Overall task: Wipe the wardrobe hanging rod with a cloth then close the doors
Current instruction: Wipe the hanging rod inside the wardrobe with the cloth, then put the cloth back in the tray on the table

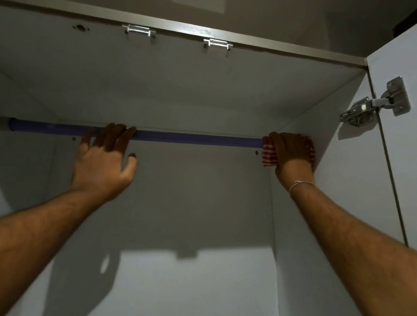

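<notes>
1. Gripping the cloth (269, 154) around the rod's (199, 139) right end, beside the wardrobe wall: right hand (292, 154).
2. Left hand (104, 157) open, fingers hooked over the rod mid-span.
3. Right door (416, 128) open.

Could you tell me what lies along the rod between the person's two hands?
Only bare blue rod: in the head view, nothing hangs or rests on it between the left hand and the right hand, which grips the red-and-white cloth.
</notes>
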`<state>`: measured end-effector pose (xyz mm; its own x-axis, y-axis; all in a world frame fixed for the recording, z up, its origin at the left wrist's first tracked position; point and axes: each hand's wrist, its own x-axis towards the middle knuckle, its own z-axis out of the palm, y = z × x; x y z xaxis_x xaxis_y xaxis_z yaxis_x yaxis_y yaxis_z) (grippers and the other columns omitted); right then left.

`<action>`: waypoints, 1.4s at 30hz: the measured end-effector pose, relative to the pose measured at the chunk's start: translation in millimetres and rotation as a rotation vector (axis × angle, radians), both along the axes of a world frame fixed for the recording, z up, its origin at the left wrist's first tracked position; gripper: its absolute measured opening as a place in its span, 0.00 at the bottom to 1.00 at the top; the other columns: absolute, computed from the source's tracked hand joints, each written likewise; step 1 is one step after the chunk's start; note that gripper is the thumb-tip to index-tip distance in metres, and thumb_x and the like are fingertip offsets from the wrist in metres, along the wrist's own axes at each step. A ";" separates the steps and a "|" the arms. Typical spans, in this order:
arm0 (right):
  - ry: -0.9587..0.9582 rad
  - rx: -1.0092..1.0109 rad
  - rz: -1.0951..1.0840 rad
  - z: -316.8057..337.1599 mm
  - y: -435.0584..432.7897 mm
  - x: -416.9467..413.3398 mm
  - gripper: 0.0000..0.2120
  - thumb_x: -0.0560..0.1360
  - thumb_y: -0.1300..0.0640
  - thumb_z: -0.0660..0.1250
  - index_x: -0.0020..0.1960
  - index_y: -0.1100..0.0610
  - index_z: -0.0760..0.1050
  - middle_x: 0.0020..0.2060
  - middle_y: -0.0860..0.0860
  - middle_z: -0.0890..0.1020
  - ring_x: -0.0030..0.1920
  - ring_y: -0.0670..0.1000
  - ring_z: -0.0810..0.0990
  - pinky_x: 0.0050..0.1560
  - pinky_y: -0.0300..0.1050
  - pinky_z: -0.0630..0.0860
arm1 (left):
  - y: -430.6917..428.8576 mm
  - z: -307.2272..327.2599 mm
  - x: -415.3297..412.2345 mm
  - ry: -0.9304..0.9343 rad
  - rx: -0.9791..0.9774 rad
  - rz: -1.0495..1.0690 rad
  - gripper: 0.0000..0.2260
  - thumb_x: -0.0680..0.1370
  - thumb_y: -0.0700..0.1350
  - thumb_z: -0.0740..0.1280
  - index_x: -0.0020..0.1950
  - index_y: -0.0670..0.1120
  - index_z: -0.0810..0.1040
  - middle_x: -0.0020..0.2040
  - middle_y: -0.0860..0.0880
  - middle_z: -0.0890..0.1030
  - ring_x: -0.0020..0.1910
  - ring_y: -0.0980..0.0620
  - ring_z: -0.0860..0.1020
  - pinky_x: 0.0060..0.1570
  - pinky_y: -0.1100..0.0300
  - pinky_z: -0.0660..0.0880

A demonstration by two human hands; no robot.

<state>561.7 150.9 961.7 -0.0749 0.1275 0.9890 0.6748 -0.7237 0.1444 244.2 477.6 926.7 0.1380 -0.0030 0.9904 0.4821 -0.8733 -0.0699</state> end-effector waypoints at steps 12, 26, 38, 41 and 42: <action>0.322 0.184 0.198 -67.7 36.0 9.9 0.47 0.72 0.74 0.63 0.87 0.58 0.52 0.84 0.63 0.56 0.75 0.71 0.70 0.65 0.57 0.79 | -10.0 -0.1 -9.8 0.106 -0.066 0.066 0.34 0.81 0.57 0.51 0.88 0.52 0.56 0.88 0.48 0.60 0.88 0.48 0.56 0.85 0.42 0.42; 1.138 0.533 0.785 -168.6 126.9 -27.6 0.18 0.81 0.67 0.57 0.65 0.57 0.81 0.54 0.65 0.85 0.53 0.65 0.86 0.53 0.54 0.83 | -5.1 -155.5 4.5 0.322 -0.135 0.070 0.35 0.79 0.53 0.57 0.88 0.52 0.60 0.88 0.48 0.61 0.87 0.47 0.60 0.86 0.42 0.49; 1.669 -0.252 0.547 -368.7 116.6 -183.5 0.13 0.82 0.68 0.57 0.50 0.59 0.79 0.44 0.56 0.83 0.38 0.52 0.81 0.31 0.44 0.78 | -50.8 -416.0 -62.8 0.761 -0.703 -0.007 0.32 0.87 0.62 0.46 0.89 0.55 0.40 0.90 0.51 0.44 0.89 0.50 0.43 0.87 0.45 0.39; 1.707 -0.264 0.557 -403.3 118.8 -209.6 0.15 0.83 0.68 0.58 0.48 0.56 0.81 0.43 0.54 0.84 0.39 0.51 0.83 0.28 0.40 0.78 | -62.4 -445.9 -67.7 0.772 -0.746 -0.018 0.32 0.87 0.62 0.46 0.90 0.53 0.43 0.90 0.50 0.47 0.89 0.49 0.44 0.87 0.44 0.40; 1.711 -0.244 0.579 -411.5 119.8 -217.3 0.13 0.83 0.68 0.59 0.53 0.58 0.82 0.46 0.56 0.85 0.42 0.54 0.84 0.31 0.41 0.79 | -64.2 -451.9 -68.5 0.764 -0.770 -0.027 0.32 0.87 0.61 0.47 0.90 0.52 0.45 0.90 0.50 0.49 0.89 0.49 0.45 0.87 0.44 0.40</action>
<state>344.4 270.6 550.2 0.8042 0.5941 -0.0190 0.3067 -0.4421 -0.8429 175.7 413.4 474.8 0.7286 0.5699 0.3800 0.5234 -0.8210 0.2280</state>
